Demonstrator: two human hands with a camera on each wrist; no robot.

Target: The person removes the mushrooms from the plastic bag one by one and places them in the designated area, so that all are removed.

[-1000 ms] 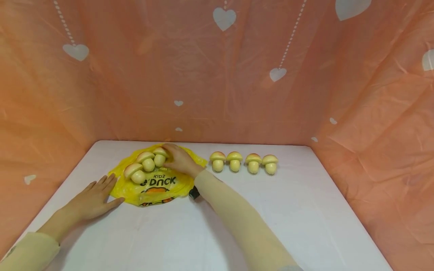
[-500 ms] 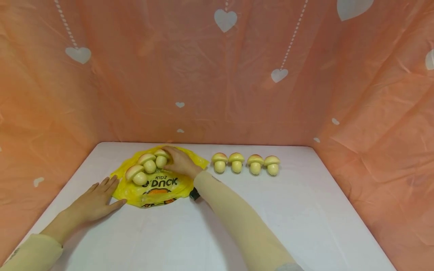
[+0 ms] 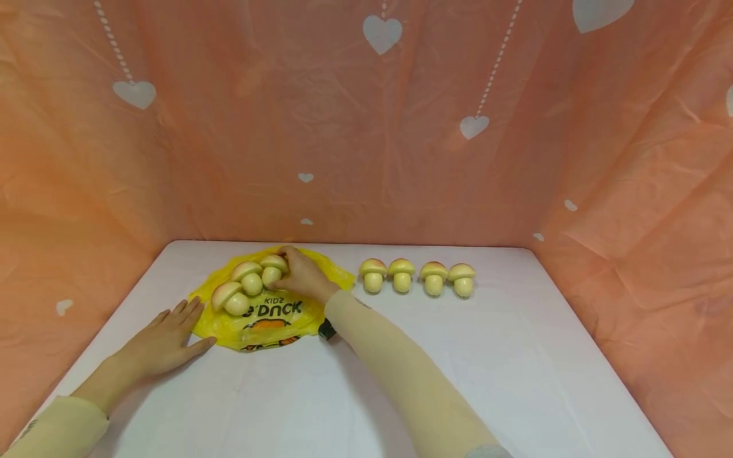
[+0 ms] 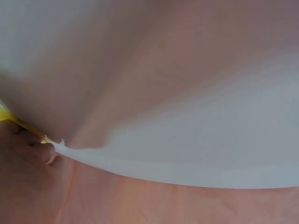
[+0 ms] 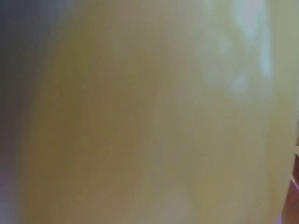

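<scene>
A glossy, pale-yellow mushroom with a red-tinged rounded cap and a bulbous stem point(image 3: 273, 268) is held in the right hand point(image 3: 305, 275), the thumb and fingers being parted only by the mushroom's width, with the fingers set at the cap and the thumb by the stem. The held piece is positioned over a crumpled yellow plastic bag printed with black lettering and orange shapes point(image 3: 312, 310); whether the bag is touched by it cannot be told. Just left of the grip, a second mushroom of the same kind point(image 3: 249, 280) is seen, and farther left and nearer the viewer a third mushroom point(image 3: 233, 300) is laid tilted on the bag. To the right of the grip, beyond the bag, four matching mushrooms point(image 3: 401, 280) are stood in a row, caps up, grouped in two pairs, on a white tabletop point(image 3: 435, 369). Well to the left of the grip and nearer the viewer, the left hand point(image 3: 166, 340) is laid flat, fingers extended, with the bag's edge touched by its fingertips and nothing grasped. Behind the grip, the tabletop is backed by an orange drape patterned with white hearts point(image 3: 343, 146). The right wrist view is filled by a blurred, pale-yellow surface.
</scene>
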